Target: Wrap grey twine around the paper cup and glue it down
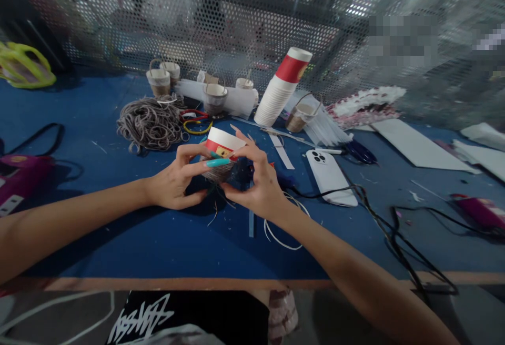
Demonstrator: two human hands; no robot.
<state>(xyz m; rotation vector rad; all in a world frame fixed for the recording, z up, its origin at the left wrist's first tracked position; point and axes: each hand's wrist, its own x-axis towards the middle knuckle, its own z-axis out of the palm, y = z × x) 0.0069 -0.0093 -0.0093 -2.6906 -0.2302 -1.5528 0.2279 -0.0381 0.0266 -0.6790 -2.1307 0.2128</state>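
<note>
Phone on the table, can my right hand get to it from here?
Probably yes, after letting go: the right hand is holding the cup. The phone lies to its right, camera end uncovered; a black cord runs by the lower end.

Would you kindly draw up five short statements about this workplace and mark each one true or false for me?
1. The left hand and right hand hold a paper cup. True.
2. The phone lies camera side down. False: the phone has its cameras facing up.
3. The cup stack shows a red band near its top. True.
4. A loose cord pile lies right of the phone. False: the cord pile is left of it.
5. A handled cup stands right of the stack. True.
</note>
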